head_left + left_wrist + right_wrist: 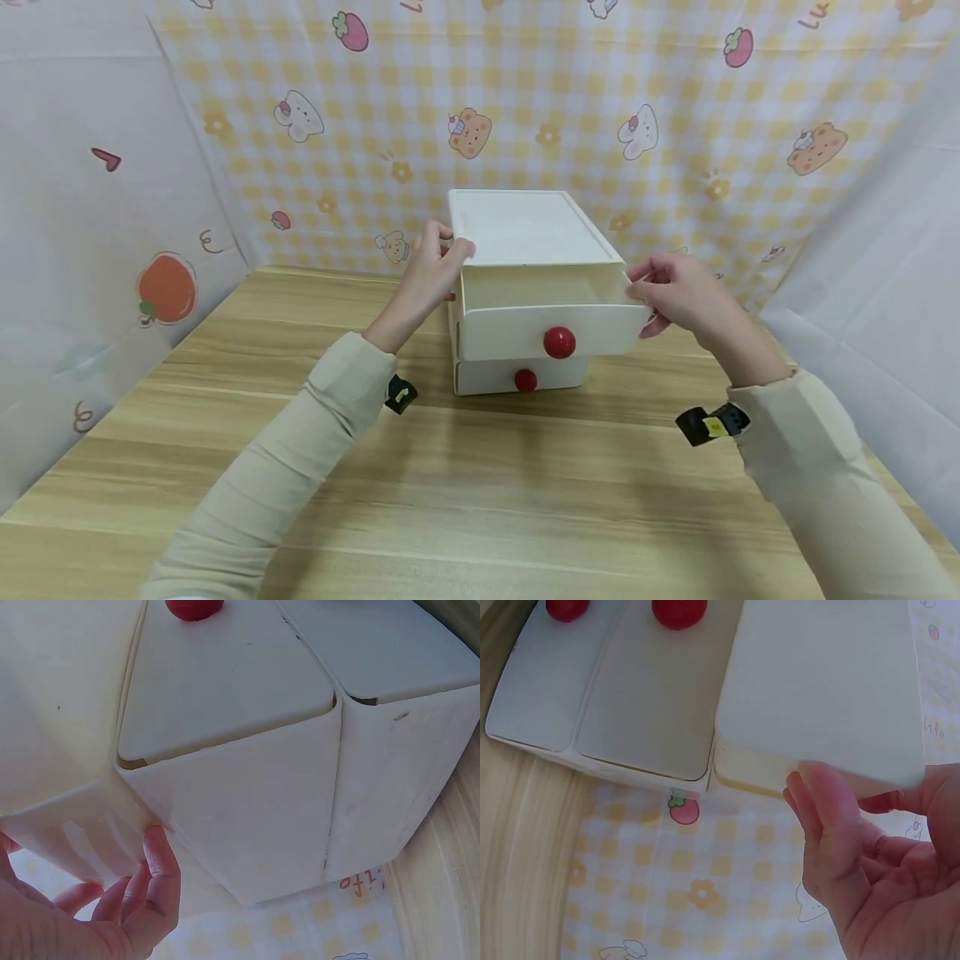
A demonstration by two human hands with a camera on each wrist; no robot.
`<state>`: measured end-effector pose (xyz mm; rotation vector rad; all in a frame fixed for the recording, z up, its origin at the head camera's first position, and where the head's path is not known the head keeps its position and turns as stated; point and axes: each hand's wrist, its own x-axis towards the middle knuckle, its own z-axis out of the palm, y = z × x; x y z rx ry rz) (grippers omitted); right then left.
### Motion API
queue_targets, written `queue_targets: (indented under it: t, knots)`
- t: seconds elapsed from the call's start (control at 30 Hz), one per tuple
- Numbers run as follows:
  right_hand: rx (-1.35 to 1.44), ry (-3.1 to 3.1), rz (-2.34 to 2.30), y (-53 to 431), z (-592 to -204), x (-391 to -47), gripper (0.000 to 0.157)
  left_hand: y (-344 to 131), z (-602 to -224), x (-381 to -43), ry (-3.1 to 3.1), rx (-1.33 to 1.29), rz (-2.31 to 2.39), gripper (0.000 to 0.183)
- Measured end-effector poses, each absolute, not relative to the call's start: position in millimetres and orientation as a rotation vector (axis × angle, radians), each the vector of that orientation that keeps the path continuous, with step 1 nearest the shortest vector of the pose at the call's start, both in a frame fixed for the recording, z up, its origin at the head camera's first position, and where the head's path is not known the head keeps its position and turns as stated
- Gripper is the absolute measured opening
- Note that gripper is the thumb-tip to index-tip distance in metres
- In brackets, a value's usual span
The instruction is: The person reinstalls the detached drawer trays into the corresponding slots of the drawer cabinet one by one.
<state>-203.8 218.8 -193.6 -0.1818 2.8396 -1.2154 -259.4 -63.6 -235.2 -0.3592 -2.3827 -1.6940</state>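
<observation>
A white drawer cabinet (528, 227) stands on the wooden table. Its top drawer (502, 333), with a red knob (559, 342), is pulled out and shows a cream inside with nothing visible in it. My left hand (431, 262) grips the cabinet's upper left edge, thumb on top near the front corner. At the other side my right hand (675, 292) pinches the drawer's right side wall; the right wrist view shows its fingers (825, 802) against that wall. Below, a middle drawer (656, 697) and a bottom drawer (483, 378) sit closed, each with a red knob.
A yellow-checked curtain (525, 92) with cartoon prints hangs close behind the cabinet. White cloth walls stand at the left (67, 250) and right (892, 267). The wooden table (480, 500) runs in front of the cabinet.
</observation>
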Motion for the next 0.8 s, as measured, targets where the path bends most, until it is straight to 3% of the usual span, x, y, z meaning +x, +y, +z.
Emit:
queue_targets:
  t: [0.3,0.8]
  knots:
    - [-0.232,2.907,-1.253,222.6,-193.6,-194.3,0.036,-63.6,-235.5,-259.7,-2.388,-0.34,-1.691,0.033]
    - [-0.555,3.444,-0.979,207.2,-190.7,-140.0,0.018,-63.8,-235.5,-259.3,-2.403,-0.346,-1.677,0.034]
